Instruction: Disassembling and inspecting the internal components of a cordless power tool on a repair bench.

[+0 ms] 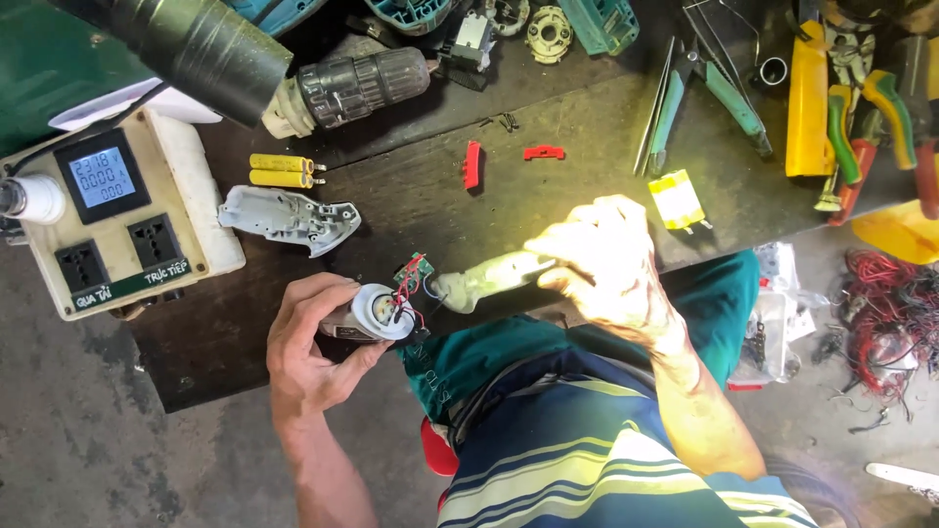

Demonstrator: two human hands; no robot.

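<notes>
My left hand (313,342) grips a small white round motor unit (377,313) at the near edge of the dark workbench (567,127); red and black wires and a little green circuit board (413,270) stick out of it. My right hand (606,259) is closed around a pale grey tool housing (484,279), whose tip points at the wires. Strong light washes out the right hand. A matching grey housing half (289,217) lies on the bench just beyond my left hand.
A cream power box (117,230) with a meter screen and two sockets stands at left. Yellow cells (281,171), two red plastic bits (472,164), a drill chuck (357,86), pliers (719,88), a yellow battery pack (677,200) and a wire tangle (885,313) lie around.
</notes>
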